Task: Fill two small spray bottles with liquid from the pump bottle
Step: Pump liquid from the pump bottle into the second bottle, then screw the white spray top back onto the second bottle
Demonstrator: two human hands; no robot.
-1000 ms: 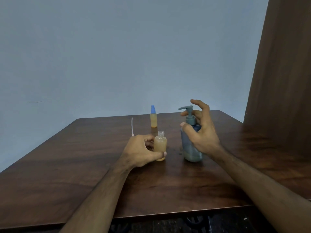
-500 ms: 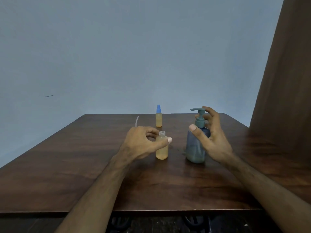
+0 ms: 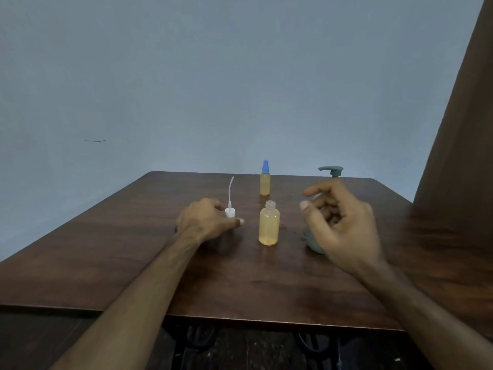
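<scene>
While uncapped, bottle (image 3: 269,225) between hands.

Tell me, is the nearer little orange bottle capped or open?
Open. The nearer orange bottle shows a bare threaded neck; its white spray top is in the left hand.

Open amber plastic bottle (image 3: 269,226): no readable label.
Blue-capped amber spray bottle (image 3: 265,180): no print.
Grey-blue pump bottle (image 3: 331,170): no text visible.

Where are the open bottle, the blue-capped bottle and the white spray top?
Open bottle (image 3: 269,226): head view, its body.
Blue-capped bottle (image 3: 265,184): head view, its body.
White spray top (image 3: 229,212): head view, its collar.
</scene>
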